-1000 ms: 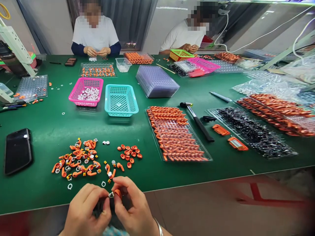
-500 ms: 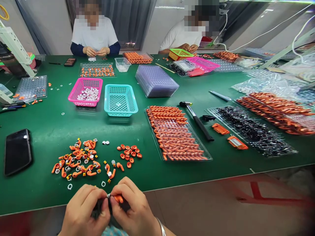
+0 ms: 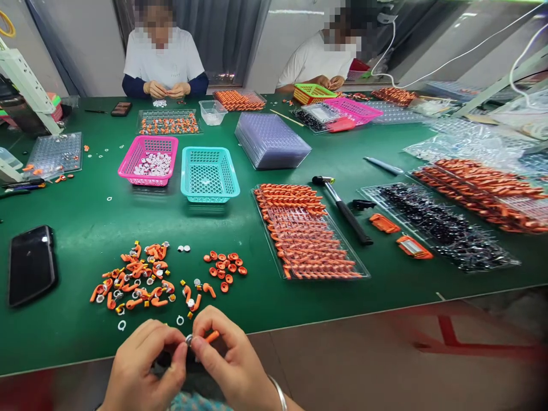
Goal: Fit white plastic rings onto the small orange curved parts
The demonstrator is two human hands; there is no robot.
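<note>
Just off the near table edge, my right hand [image 3: 226, 357] is closed in a pinch on an orange earbud shell [image 3: 213, 336], whose stem sticks out past the fingers. My left hand [image 3: 149, 359] pinches a small silvery round part [image 3: 188, 339] at the shell's head; the fingertips hide how the two meet. Beyond my hands lies a pile of orange earbud shells [image 3: 137, 268] with yellow tabs and white rings among them. Several round orange caps [image 3: 225, 265] sit to its right. A loose white ring [image 3: 180, 321] rests near the edge, close to my left hand.
A phone [image 3: 32, 265] lies at left. Beyond the pile stand a pink basket [image 3: 125, 168] of white pieces and a turquoise basket [image 3: 209, 197]. Right are a tray of orange shells [image 3: 308, 240], a hammer [image 3: 346, 214] and black parts [image 3: 440, 222]. Two people [image 3: 165, 63] sit opposite.
My fingers have shifted slightly on the pieces. The orange stem now tilts up to the right instead of down, and more of the silvery round part shows.
</note>
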